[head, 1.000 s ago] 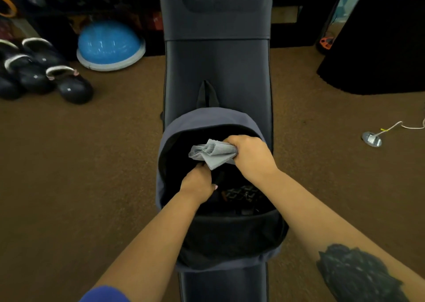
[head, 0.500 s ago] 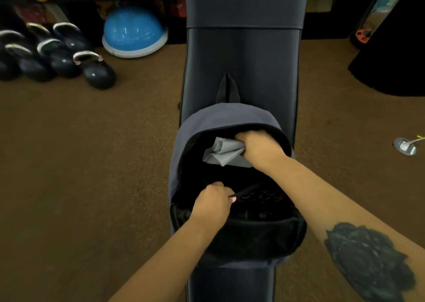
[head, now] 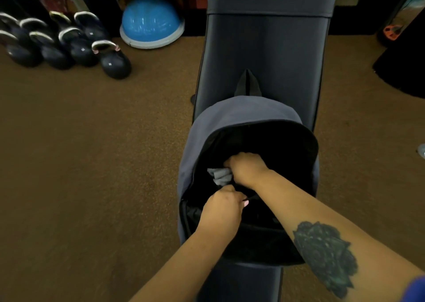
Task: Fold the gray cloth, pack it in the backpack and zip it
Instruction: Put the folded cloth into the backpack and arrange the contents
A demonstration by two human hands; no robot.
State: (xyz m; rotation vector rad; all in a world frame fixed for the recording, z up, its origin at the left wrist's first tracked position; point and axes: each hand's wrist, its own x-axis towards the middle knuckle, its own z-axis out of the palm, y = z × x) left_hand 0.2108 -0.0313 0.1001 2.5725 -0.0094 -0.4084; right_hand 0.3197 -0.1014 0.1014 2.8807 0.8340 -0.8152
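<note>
**Kid:** What do you see from the head camera?

**Me:** My right hand (head: 247, 167) is squeezed shut around the gray cloth (head: 220, 176), pushing it into the open backpack (head: 207, 127) on the bench (head: 264, 55). My left hand (head: 222, 212) pinches the near edge (to keep the mouth wide).

**Kid:** Which way does the backpack point?

**Me:** Its long side runs six to twelve o'clock, top at twelve. The cloth is bunched, so I can't tell.

The backpack (head: 230, 122) lies on the bench (head: 264, 60) with the cloth (head: 219, 176) inside it, kettlebells (head: 69, 46) on the floor (head: 92, 163) far left.
</note>
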